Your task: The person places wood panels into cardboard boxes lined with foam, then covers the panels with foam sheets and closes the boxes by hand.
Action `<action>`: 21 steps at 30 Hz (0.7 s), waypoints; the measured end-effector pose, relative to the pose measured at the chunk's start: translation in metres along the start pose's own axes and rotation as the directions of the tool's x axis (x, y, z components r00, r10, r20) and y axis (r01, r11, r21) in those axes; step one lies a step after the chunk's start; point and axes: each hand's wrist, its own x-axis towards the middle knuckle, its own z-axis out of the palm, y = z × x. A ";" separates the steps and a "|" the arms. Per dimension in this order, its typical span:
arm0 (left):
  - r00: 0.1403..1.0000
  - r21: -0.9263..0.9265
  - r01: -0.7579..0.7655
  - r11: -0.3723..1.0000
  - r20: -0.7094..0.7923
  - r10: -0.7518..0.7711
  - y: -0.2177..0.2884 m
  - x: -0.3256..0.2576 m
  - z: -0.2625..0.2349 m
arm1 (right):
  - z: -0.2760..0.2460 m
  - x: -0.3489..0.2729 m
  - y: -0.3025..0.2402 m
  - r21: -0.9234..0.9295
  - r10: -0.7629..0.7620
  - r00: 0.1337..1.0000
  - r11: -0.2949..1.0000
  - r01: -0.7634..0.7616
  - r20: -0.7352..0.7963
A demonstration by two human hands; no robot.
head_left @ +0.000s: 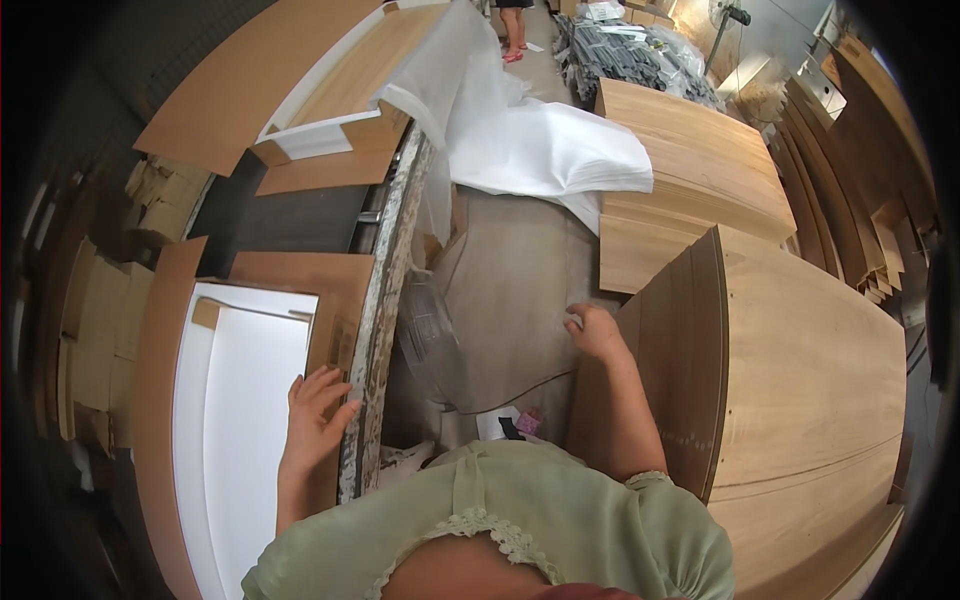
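My left hand [318,408] is beside the inner edge of an open cardboard box [345,300], with its fingers spread and nothing held. White foam sheet [255,380] lines this box, and small brown cardboard pieces sit at its upper corners. Over the aisle, my right hand [595,330] hangs with its fingers loosely bent and slightly apart, and I see nothing held in it. Closest to that hand is a tall stack of wood-grain panels [810,360] on the right.
A worn conveyor rail [375,350] runs along the left. Farther up lies another open box [200,100] with a wood-grain panel [360,70]. White foam sheeting [550,150] drapes into the aisle. More panels [700,150] stand beyond. A person [513,25] stands far ahead.
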 end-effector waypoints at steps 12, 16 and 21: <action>0.655 -0.438 0.598 0.671 0.750 -0.093 0.051 0.141 0.200 | 0.024 0.138 0.071 0.122 0.059 0.952 0.987 -0.099 0.299; 0.579 -0.498 0.604 0.622 0.811 0.086 -0.007 0.223 0.268 | 0.064 0.154 0.162 0.171 0.260 0.905 0.928 -0.330 0.338; 0.534 -0.372 0.655 0.658 0.844 -0.054 0.001 0.400 0.250 | 0.059 0.184 0.213 0.125 0.577 0.676 0.711 -0.692 0.459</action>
